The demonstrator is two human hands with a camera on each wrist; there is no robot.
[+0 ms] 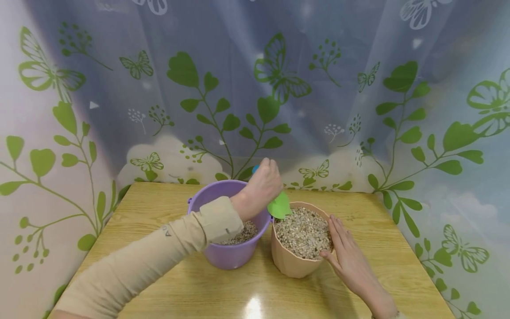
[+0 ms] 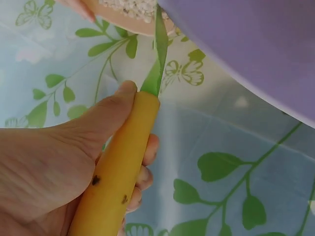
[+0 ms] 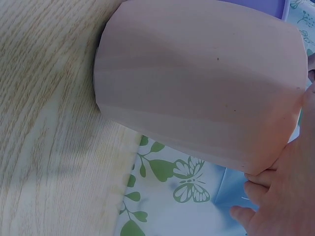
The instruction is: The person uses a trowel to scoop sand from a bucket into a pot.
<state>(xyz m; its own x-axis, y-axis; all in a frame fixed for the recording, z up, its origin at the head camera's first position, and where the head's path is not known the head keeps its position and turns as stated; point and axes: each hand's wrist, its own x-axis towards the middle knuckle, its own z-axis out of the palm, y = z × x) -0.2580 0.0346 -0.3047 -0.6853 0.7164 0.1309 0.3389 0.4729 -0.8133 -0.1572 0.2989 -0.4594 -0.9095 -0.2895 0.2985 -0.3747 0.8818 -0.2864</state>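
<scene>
My left hand (image 1: pixel 259 186) grips the yellow handle of a hand trowel (image 2: pixel 118 162), thumb lying along it. The trowel's green blade (image 1: pixel 280 206) is over the left rim of a peach plant pot (image 1: pixel 292 266), which is filled close to its brim with pale, gritty granules (image 1: pixel 304 232). My right hand (image 1: pixel 352 261) rests against the pot's right side, fingers and thumb extended along the rim. Below my left forearm stands a purple bucket (image 1: pixel 231 257) holding more granules (image 1: pixel 243 235); the sleeve hides part of its opening.
Bucket and pot stand side by side on a wooden table (image 1: pixel 171 288). A curtain (image 1: pixel 223 88) printed with leaves and butterflies hangs behind the table's back edge and along both sides.
</scene>
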